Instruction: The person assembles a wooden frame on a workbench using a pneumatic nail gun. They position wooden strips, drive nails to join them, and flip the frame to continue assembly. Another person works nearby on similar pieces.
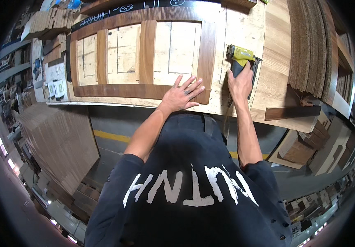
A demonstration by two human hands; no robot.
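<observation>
A brown wooden frame (148,51) with two inner crosspieces lies flat on the workbench. Across its near rail, close to the right corner, my left hand (181,94) rests flat with the fingers spread. To the right of the frame, my right hand (241,84) is wrapped round the dark grip of a yellow-green and black nail gun (243,53). The nail gun lies on or just above the bench, apart from the frame; exactly which I cannot tell. A thin hose hangs down from the grip past the bench edge.
Tall stacks of boards (311,49) stand at the bench's right end, with a dark wood strip (293,113) near its front corner. Wood pieces (47,24) are piled at the far left. A large stack of panels (60,144) stands on the floor at left.
</observation>
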